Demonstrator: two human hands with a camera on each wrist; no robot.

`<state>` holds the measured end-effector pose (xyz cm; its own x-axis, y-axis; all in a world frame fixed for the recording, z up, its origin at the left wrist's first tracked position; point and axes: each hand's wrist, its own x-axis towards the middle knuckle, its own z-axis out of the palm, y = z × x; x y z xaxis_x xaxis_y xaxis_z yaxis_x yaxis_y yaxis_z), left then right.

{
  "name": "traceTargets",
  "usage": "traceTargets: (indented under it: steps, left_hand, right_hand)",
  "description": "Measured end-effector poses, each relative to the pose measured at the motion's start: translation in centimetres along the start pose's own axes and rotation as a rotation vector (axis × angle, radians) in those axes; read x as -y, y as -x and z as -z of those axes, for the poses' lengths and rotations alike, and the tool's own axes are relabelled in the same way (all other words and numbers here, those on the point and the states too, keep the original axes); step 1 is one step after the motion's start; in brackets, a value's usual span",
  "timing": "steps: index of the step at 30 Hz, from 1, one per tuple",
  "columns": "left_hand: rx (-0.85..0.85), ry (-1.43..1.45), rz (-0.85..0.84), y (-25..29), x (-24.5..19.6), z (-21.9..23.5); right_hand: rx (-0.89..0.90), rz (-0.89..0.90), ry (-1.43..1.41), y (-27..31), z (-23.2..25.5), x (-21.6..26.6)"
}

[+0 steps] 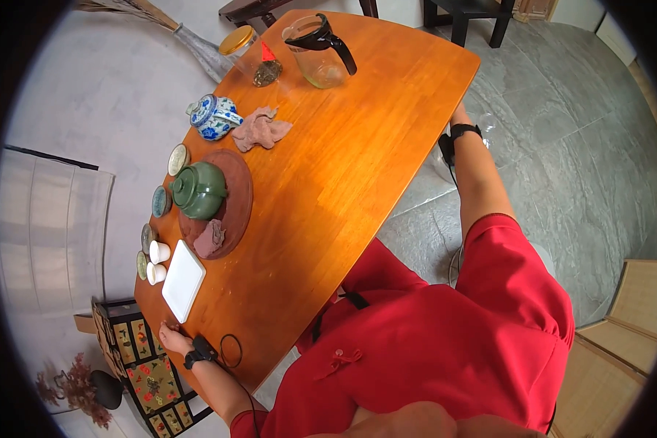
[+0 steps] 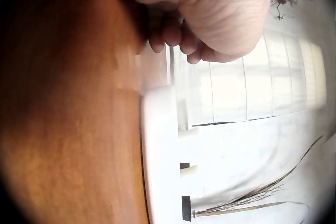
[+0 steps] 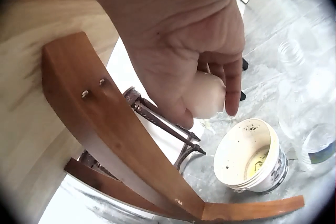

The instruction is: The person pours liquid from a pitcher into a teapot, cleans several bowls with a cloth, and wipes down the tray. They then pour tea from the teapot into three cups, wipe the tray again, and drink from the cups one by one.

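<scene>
In the right wrist view my right hand (image 3: 194, 40) grips a small whitish cup (image 3: 206, 96) between thumb and fingers, down beside the table's underside. A white bucket (image 3: 236, 153) with a little yellowish liquid stands on the floor below it. The head view shows only part of this hand (image 1: 460, 115) past the table edge; the cup is hidden there. My left hand (image 1: 174, 339) rests on the table near the white tray (image 1: 184, 281), fingers loosely curled, holding nothing. The left wrist view shows that hand (image 2: 205, 14) and the tray (image 2: 161, 155).
Two white cups (image 1: 158, 252) and several small bowls (image 1: 161, 201) line the far edge. A green teapot (image 1: 199, 191) and cloth sit on a round brown board (image 1: 237, 193). Beyond are a blue-white teapot (image 1: 215, 118), pink cloth (image 1: 261, 130), glass pitcher (image 1: 319, 62) and lidded jar (image 1: 250, 57).
</scene>
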<state>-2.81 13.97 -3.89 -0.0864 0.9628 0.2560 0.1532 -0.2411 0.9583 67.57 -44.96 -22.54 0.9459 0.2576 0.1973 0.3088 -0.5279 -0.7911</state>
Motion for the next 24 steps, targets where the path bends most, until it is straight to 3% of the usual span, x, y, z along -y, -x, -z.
traceTargets:
  steps: [7, 9, 10, 13, 17, 21, 22, 23, 24]
  left_hand:
    - [-0.009, -0.037, 0.032, 0.3, -0.7, -0.6]
    - [-0.025, -0.036, 0.029, 0.6, -1.0, -0.9]
    - [-0.049, -0.032, 0.025, 0.9, -1.1, -1.0]
    - [-0.031, -0.035, 0.019, 0.3, -0.4, -0.5]
    - [-0.003, -0.007, -0.066, 0.2, 0.3, -0.6]
    - [-0.062, 0.017, -0.070, -0.7, 1.6, -0.4]
    - [-0.010, 0.051, -0.066, -1.5, 2.7, 0.2]
    - [0.050, 0.089, -0.065, -2.3, 3.9, 1.0]
    - [-0.001, 0.062, -0.050, -1.9, 3.0, 0.7]
  right_hand:
    - [-0.128, -0.064, -0.215, 0.3, 1.1, 0.7]
    - [-0.321, -0.223, -0.169, 3.7, 1.1, 1.1]
    - [-0.277, -0.272, -0.215, 5.5, 1.5, 1.4]
    - [-0.322, -0.074, -0.117, 11.5, 2.5, 2.5]
    - [-0.204, -0.009, -0.134, 19.9, 6.2, 7.5]
    - [0.099, -0.044, -0.163, 24.1, 11.0, 16.2]
    - [0.201, -0.087, -0.184, 24.4, 12.0, 19.1]
    - [0.237, -0.041, -0.193, 24.3, 12.5, 21.6]
    - [0.383, 0.014, -0.277, 24.3, 12.8, 24.0]
